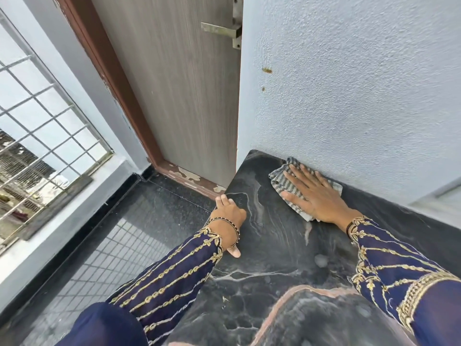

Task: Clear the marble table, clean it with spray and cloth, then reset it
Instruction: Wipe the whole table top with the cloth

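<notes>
The dark marble table with pale veins fills the lower middle and right of the head view, its far side against a wall. A grey striped cloth lies in the table's far corner by the wall. My right hand presses flat on the cloth, fingers spread. My left hand rests on the table's left edge, fingers curled over it, holding nothing loose. No spray bottle is in view. A small wet patch shows on the marble.
A light blue textured wall stands right behind the table. A grey door with a brown frame is at the left rear. Left of the table lie a dark tiled floor and a barred window.
</notes>
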A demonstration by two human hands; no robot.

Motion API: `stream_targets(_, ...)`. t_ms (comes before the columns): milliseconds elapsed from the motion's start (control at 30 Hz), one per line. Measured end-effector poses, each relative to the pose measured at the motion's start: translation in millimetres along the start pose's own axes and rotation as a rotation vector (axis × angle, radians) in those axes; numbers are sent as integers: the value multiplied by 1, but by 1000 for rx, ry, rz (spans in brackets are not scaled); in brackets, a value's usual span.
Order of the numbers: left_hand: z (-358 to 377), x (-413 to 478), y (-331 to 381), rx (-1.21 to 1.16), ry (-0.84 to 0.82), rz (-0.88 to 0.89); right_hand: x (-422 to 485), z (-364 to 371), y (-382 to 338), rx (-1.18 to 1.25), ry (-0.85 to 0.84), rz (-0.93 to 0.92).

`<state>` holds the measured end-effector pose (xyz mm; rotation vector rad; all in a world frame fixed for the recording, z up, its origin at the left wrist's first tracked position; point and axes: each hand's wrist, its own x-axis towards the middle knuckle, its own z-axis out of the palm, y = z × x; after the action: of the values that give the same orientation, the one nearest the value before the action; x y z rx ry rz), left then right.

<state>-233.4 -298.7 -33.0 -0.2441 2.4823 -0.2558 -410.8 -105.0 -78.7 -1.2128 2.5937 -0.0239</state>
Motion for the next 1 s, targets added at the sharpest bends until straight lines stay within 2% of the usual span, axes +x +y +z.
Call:
stream_targets(133,-1,0,1,38,3,-6,8,6,-16,153,47,118)
stream_targets(233,0,-3,-1,0,18,-5,2,18,-35,65,78,156)
stream_targets(467,3,-35,-9,-284,99,-18,-54,44,-96,7,151,79)
stream_targets(633,48,-91,0,-577,341,-7,-109,65,-154,-6,175,1)
stream_targets(733,77,-134,5,-711,399,6,-145,78,-191,-2,150,-51)
stream_targets(1000,136,-224,3,-731,404,-11,-246,114,-296,13,64,-227)
